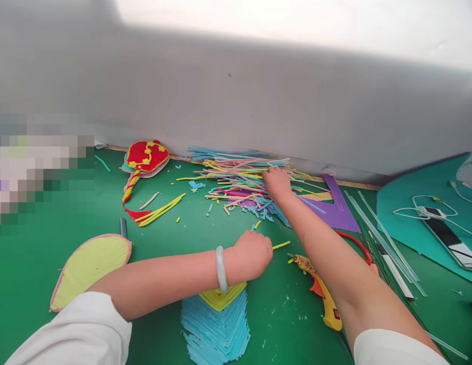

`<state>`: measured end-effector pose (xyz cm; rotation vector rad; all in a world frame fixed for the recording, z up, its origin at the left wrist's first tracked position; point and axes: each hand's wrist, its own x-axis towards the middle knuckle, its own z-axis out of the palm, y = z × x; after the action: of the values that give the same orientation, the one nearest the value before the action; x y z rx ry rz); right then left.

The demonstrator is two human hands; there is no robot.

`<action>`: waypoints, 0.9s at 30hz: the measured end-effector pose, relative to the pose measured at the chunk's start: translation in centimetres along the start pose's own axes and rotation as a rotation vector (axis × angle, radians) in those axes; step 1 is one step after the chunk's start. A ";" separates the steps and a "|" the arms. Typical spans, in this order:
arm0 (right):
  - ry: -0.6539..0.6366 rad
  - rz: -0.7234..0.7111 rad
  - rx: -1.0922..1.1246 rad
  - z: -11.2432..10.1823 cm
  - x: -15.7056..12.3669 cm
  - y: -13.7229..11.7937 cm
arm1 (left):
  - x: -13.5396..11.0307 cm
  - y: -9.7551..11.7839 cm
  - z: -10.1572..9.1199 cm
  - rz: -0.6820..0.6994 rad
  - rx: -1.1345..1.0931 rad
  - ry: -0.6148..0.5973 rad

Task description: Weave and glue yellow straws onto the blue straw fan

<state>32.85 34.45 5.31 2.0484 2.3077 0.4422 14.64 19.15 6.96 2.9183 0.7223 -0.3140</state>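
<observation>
My left hand (253, 254) is closed in a fist on a thin yellow strip (281, 245) that sticks out to the right. A pale bangle (220, 268) sits on that wrist. Under the forearm lies a piece made of blue and yellow strips in a chevron pattern (216, 324). My right hand (277, 183) reaches far forward into a pile of thin coloured strips (236, 175) by the wall, fingers curled down among them; what they grip is hidden. A yellow and orange glue gun (321, 291) lies beside my right forearm.
A red and yellow fan-shaped piece with tassel (144, 159) lies at the back left. A yellow oval with pink rim (89, 266) is at the near left. Purple sheet (340, 210), clear glue sticks (384, 238), teal sheet with a phone and cable (441, 228) lie right. A white wall is behind.
</observation>
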 end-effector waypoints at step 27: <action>0.276 0.005 -0.312 -11.1 -5.1 2.4 | -16.2 -12.9 0.8 -0.671 0.172 0.374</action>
<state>33.62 27.54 15.69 1.9433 2.1899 1.0709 -5.60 23.06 9.04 2.8146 1.8095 0.1364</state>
